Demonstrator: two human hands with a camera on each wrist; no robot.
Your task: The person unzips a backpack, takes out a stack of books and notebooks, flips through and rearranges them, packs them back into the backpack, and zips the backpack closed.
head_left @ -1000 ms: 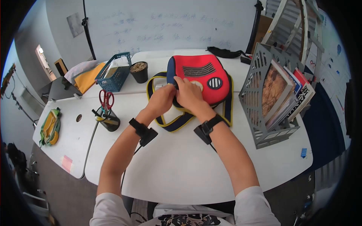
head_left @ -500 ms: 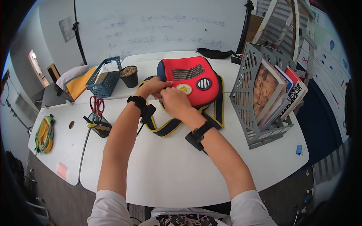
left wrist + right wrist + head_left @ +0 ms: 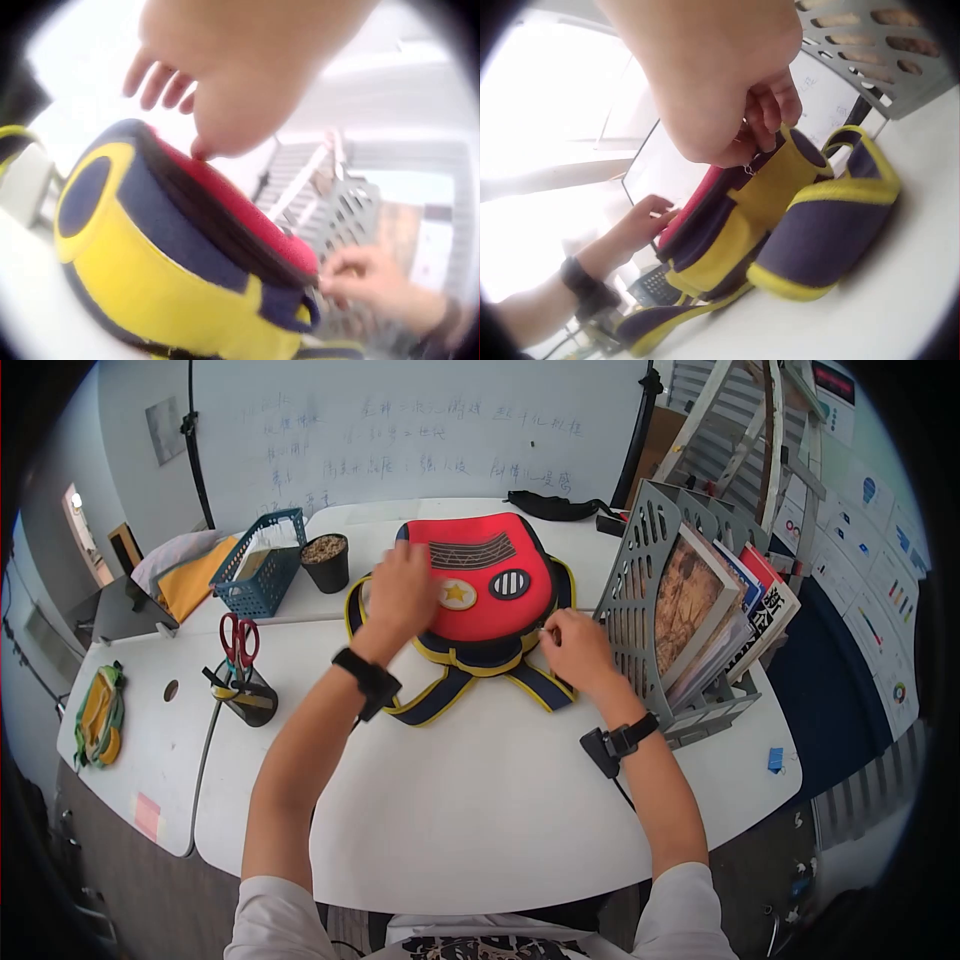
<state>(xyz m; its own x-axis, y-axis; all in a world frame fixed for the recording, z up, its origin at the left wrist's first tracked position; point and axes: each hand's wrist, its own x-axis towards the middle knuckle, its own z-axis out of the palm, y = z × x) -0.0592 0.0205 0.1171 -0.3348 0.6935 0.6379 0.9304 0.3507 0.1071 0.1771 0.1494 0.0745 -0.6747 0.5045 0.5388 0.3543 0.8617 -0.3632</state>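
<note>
Your left hand lies flat on the red bag at nine o'clock. Your right hand pinches its zipper pull at four o'clock.

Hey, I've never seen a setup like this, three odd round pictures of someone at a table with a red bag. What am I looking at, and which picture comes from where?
No machine here: a person works with bare hands and wears three cameras. The wide picture comes from the head, looking down; the other two come from cameras strapped to each wrist. On the white table lies a red backpack with navy and yellow trim. The left hand rests on its top. The right hand pinches what looks like the zipper pull at the bag's right edge. Around it stand a grey book rack, a blue basket, a small dark pot and a cup of scissors.
</note>
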